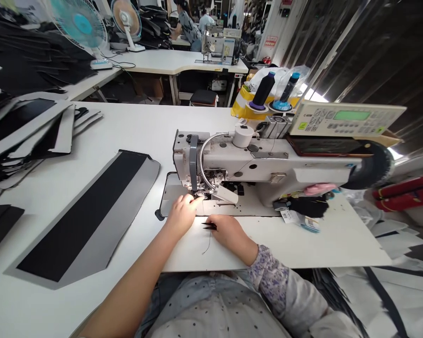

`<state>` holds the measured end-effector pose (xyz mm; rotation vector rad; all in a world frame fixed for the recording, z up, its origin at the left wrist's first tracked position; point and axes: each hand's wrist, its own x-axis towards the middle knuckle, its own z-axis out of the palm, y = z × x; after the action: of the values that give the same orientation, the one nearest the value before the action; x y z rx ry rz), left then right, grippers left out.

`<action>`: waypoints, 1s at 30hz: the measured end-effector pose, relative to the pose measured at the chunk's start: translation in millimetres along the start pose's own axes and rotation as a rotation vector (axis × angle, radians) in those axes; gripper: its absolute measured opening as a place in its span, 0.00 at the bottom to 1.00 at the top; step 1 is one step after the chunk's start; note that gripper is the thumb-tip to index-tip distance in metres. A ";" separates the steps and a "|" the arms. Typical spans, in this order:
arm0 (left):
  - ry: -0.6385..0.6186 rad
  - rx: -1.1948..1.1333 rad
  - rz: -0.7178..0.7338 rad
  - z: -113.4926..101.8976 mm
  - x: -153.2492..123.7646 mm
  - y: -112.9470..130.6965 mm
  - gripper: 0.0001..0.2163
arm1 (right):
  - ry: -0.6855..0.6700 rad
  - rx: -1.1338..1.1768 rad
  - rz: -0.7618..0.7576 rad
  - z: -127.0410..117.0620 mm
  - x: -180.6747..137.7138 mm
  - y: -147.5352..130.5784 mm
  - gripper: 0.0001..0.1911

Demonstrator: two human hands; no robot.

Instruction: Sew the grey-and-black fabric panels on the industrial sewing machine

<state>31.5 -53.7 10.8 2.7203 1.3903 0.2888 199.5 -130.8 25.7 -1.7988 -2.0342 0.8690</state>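
My left hand (pixel 184 212) reaches to the needle area of the sewing machine (pixel 239 159). Its thumb and index finger are pinched together by the presser foot, and what lies between them is too small to make out. Just right of it, over the table's front part, my right hand (pixel 229 232) is closed around small black thread snips (pixel 209 226), their two pointed blades aimed left. A loose dark thread (pixel 208 244) hangs below the snips onto the white tabletop. To the left lies a long black and grey fabric panel (pixel 91 216), flat and apart from both hands.
Stacked cut pieces (pixel 28 126) cover the far left. Thread cones (pixel 264 89) stand behind the machine, near its control panel (pixel 348 119). A black cloth bundle (pixel 308 205) lies right of the machine bed. Fans (pixel 81 26) and people (pixel 188 26) are in the background.
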 end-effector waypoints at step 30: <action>0.097 0.358 -0.116 -59.0 82.9 -161.7 0.18 | 0.236 1.026 0.461 -7.9 20.8 19.5 0.29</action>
<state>-61.4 107.1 55.4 2.9171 1.7732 0.1813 215.9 -107.9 16.4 -1.5946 -0.7309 1.3865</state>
